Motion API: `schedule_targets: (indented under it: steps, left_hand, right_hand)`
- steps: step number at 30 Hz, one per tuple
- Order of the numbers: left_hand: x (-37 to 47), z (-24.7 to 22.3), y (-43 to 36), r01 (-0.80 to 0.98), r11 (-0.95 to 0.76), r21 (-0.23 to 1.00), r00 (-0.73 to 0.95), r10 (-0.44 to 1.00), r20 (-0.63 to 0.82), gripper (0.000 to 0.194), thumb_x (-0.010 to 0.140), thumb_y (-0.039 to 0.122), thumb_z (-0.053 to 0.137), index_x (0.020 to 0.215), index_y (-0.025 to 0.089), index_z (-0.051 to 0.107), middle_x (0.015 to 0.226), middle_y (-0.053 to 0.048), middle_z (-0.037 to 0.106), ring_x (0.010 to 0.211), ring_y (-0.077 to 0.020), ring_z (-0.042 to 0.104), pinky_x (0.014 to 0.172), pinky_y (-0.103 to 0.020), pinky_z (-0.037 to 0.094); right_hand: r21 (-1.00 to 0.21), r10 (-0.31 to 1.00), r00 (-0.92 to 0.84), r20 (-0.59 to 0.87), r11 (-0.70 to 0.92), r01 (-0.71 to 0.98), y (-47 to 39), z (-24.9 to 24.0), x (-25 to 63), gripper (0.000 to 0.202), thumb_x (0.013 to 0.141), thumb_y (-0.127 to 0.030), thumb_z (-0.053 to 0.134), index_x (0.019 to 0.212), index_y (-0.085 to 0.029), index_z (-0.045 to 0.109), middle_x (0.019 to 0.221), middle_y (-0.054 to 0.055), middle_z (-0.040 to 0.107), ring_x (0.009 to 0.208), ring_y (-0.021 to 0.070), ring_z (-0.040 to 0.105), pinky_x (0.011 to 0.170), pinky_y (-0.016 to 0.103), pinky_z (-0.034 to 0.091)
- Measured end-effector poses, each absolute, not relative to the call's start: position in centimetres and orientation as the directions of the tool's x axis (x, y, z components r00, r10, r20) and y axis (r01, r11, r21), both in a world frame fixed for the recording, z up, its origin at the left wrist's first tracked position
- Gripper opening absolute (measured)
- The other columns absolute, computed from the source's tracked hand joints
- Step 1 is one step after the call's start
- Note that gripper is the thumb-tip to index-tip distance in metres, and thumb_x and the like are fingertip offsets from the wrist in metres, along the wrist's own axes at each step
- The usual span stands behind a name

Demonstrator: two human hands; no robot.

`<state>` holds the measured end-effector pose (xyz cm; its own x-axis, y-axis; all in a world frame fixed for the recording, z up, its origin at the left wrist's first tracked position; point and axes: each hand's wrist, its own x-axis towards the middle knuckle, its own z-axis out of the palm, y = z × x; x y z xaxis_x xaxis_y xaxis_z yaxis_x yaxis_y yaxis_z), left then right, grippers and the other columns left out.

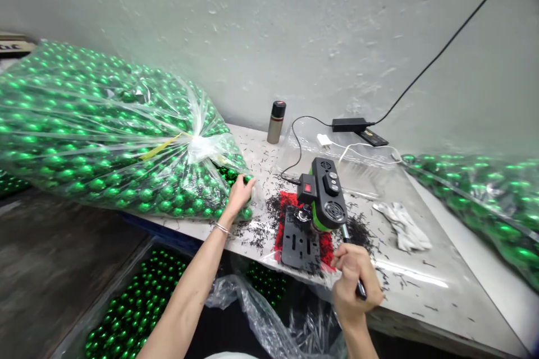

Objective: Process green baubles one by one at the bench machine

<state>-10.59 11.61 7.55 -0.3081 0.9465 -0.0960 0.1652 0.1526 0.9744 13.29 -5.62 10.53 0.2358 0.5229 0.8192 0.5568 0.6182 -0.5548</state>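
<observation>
My left hand point(240, 196) is at the torn opening of a big clear plastic bag point(204, 148) packed with shiny green balls. Its fingers are closed at a green ball point(249, 179), partly hidden by the hand. My right hand point(356, 277) is wrapped round the black-tipped lever handle point(361, 290) of a small bench drill press point(330, 193). The drill press has a black and green head with a red switch point(307, 187). Below the head lies its slotted black base plate point(300, 244), on a red mat point(327, 249).
Black shavings point(357, 233) litter the table. White gloves point(404, 227) lie at right, near another bag of green balls point(497, 207). Behind stand a spray can point(276, 122) and a power adapter point(349, 124) with cables. Below the table edge is a container of green balls point(138, 297) beside crumpled plastic point(252, 303).
</observation>
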Motion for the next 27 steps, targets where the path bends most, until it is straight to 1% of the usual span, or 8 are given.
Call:
schedule_targets:
  steps: [2,4,7,10,14,17,23,27]
  left_hand:
    - [-11.2,8.3,12.0,-0.058,0.158,0.986,-0.333,0.928,-0.169,0.024,0.094,0.035,0.066,0.106,0.015,0.062,0.089,-0.005,0.066,0.073,-0.0141,0.061,0.067,-0.022,0.049]
    - [-11.8,9.1,12.3,-0.338,0.180,0.924,-0.333,0.895,-0.296,0.021,0.100,0.035,0.057,0.100,0.014,0.060,0.080,-0.002,0.063,0.060,-0.0091,0.055,0.057,-0.018,0.046]
    - [-12.6,10.2,12.2,-0.667,0.220,0.712,-0.237,0.843,-0.482,0.024,0.106,0.030,0.044,0.093,0.013,0.057,0.072,-0.002,0.059,0.053,-0.0075,0.053,0.051,-0.017,0.048]
    - [-12.8,11.0,11.5,-0.803,0.234,0.548,-0.141,0.819,-0.557,0.030,0.108,0.028,0.035,0.093,0.012,0.057,0.070,-0.003,0.059,0.054,-0.0095,0.058,0.055,-0.021,0.057]
    - [-11.9,11.8,9.6,-0.886,0.213,0.411,-0.071,0.815,-0.575,0.022,0.105,0.024,0.045,0.098,0.010,0.060,0.076,-0.007,0.065,0.060,-0.0112,0.065,0.056,-0.020,0.061]
    - [-10.9,12.0,7.2,-0.903,0.212,0.374,-0.017,0.852,-0.523,0.015,0.100,0.014,0.051,0.103,0.007,0.064,0.084,-0.012,0.071,0.067,-0.0132,0.070,0.057,-0.018,0.061]
    - [-8.0,10.3,2.3,-0.785,0.416,0.459,0.141,0.842,-0.521,0.016,0.091,0.007,0.059,0.103,0.012,0.069,0.090,-0.012,0.074,0.070,-0.0151,0.073,0.050,-0.016,0.055]
    - [-5.5,8.3,0.7,-0.665,0.482,0.571,0.154,0.836,-0.526,0.016,0.081,0.009,0.072,0.096,0.015,0.073,0.089,-0.007,0.074,0.074,-0.0139,0.072,0.054,-0.015,0.052]
  right_hand:
    - [-0.535,0.511,0.221,0.831,0.626,0.568,-5.6,10.8,13.2,0.030,0.093,-0.007,0.048,0.066,-0.020,0.051,0.064,-0.002,0.055,0.065,0.0135,0.058,0.059,0.028,0.043]
    - [-0.526,0.504,0.216,0.836,0.626,0.576,-5.6,10.9,13.2,0.030,0.093,-0.006,0.047,0.066,-0.020,0.051,0.063,-0.002,0.054,0.065,0.0137,0.058,0.060,0.028,0.043]
    - [-0.527,0.508,0.214,0.835,0.623,0.579,-5.7,10.8,13.2,0.030,0.093,-0.005,0.047,0.066,-0.020,0.051,0.063,-0.002,0.054,0.066,0.0138,0.059,0.061,0.028,0.043]
    - [-0.540,0.514,0.225,0.828,0.619,0.570,-5.6,10.6,13.3,0.029,0.093,-0.006,0.048,0.067,-0.020,0.051,0.067,-0.001,0.056,0.065,0.0132,0.058,0.059,0.027,0.043]
    - [-0.529,0.506,0.216,0.835,0.631,0.567,-5.6,10.5,13.4,0.029,0.092,-0.006,0.048,0.067,-0.020,0.051,0.065,-0.002,0.055,0.066,0.0140,0.059,0.059,0.028,0.044]
    - [-0.511,0.499,0.194,0.844,0.642,0.572,-5.5,10.8,13.3,0.029,0.092,-0.005,0.048,0.067,-0.020,0.051,0.061,-0.003,0.052,0.066,0.0148,0.059,0.061,0.029,0.044]
    - [-0.507,0.506,0.185,0.842,0.626,0.592,-5.6,11.2,13.2,0.029,0.092,-0.004,0.047,0.069,-0.020,0.051,0.065,-0.002,0.055,0.067,0.0139,0.058,0.061,0.028,0.044]
    - [-0.486,0.513,0.147,0.846,0.625,0.611,-5.7,11.6,13.3,0.028,0.092,-0.004,0.046,0.071,-0.021,0.052,0.068,-0.001,0.058,0.068,0.0136,0.059,0.062,0.028,0.045]
